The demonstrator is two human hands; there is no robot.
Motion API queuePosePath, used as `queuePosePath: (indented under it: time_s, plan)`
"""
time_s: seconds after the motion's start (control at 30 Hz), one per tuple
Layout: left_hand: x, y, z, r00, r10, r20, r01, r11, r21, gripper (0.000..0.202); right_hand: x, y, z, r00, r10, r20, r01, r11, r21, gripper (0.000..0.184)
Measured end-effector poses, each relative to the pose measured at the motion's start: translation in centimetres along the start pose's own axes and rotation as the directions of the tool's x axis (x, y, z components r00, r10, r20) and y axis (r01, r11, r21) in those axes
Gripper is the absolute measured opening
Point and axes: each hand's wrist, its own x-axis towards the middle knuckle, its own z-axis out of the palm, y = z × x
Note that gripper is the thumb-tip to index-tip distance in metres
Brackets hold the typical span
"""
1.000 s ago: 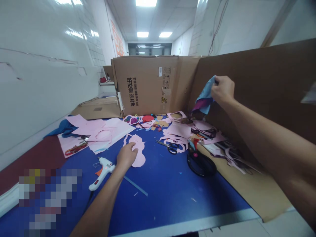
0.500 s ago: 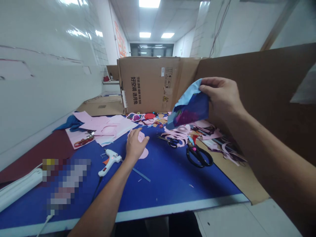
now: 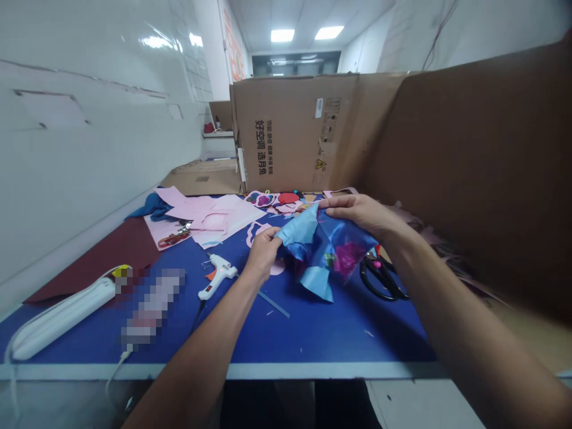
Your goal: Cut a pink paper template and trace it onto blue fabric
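Both hands hold up a piece of shiny blue fabric with a magenta flower print and a light-blue back, creased and hanging above the table. My left hand pinches its left edge between thumb and fingers. At the top edge, my right hand grips it, thumb and fingers closed. Behind my left hand lie pink cut-out shapes, partly covered. Black-handled scissors lie beneath my right wrist, partly hidden. A white hot glue gun rests left of my left forearm.
The blue table carries pink sheets, a maroon sheet and a white power strip at left. Several scraps and a red piece lie at the back. A tall cardboard box walls off the back and right.
My right hand has lowered the fabric toward the middle. My left hand has risen off the pink cut-outs and taken hold of the fabric's left edge. The view has tilted down.
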Motion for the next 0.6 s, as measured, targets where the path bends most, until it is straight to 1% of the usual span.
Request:
queuePosePath:
  time_s: [0.1, 0.2, 0.27, 0.33, 0.4, 0.5, 0.53, 0.6]
  plan:
    - [0.5, 0.1, -0.6, 0.999, -0.012, -0.030, 0.011, 1.000, -0.022, 0.027, 0.5, 2.0, -0.7, 1.000, 0.010, 0.003, -0.010, 1.000, 0.018, 0.033]
    - [0.4, 0.5, -0.8, 0.998, -0.041, -0.040, 0.040, 0.999, -0.026, 0.036, 0.7, 4.0, -1.1, 0.999, 0.046, 0.013, -0.047, 0.998, 0.033, 0.035]
    - [0.3, 0.7, -0.8, 0.997, -0.073, -0.027, 0.072, 0.997, -0.036, 0.042, 0.5, 4.9, -1.3, 0.997, 0.073, 0.027, -0.074, 0.997, 0.035, 0.040]
    - [0.1, 1.0, -0.8, 0.995, -0.102, 0.011, 0.102, 0.993, -0.063, 0.046, -0.1, 5.2, -1.7, 0.994, 0.099, 0.051, -0.100, 0.995, 0.021, 0.046]
    - [0.1, 1.1, -0.7, 0.991, -0.128, 0.048, 0.131, 0.988, -0.086, 0.049, -0.8, 5.1, -2.2, 0.986, 0.130, 0.104, -0.130, 0.991, -0.001, 0.047]
    - [0.1, 1.1, -0.6, 0.986, -0.157, 0.058, 0.162, 0.982, -0.097, 0.052, -1.9, 4.6, -2.9, 0.964, 0.184, 0.190, -0.184, 0.983, -0.016, 0.038]
    - [0.1, 1.0, -0.6, 0.985, -0.163, 0.055, 0.168, 0.981, -0.098, 0.051, -2.1, 4.5, -3.1, 0.960, 0.195, 0.200, -0.197, 0.980, -0.009, 0.037]
    - [0.1, 0.9, -0.7, 0.983, -0.173, 0.056, 0.178, 0.979, -0.096, 0.050, -2.4, 4.5, -3.3, 0.963, 0.194, 0.187, -0.201, 0.979, 0.017, 0.043]
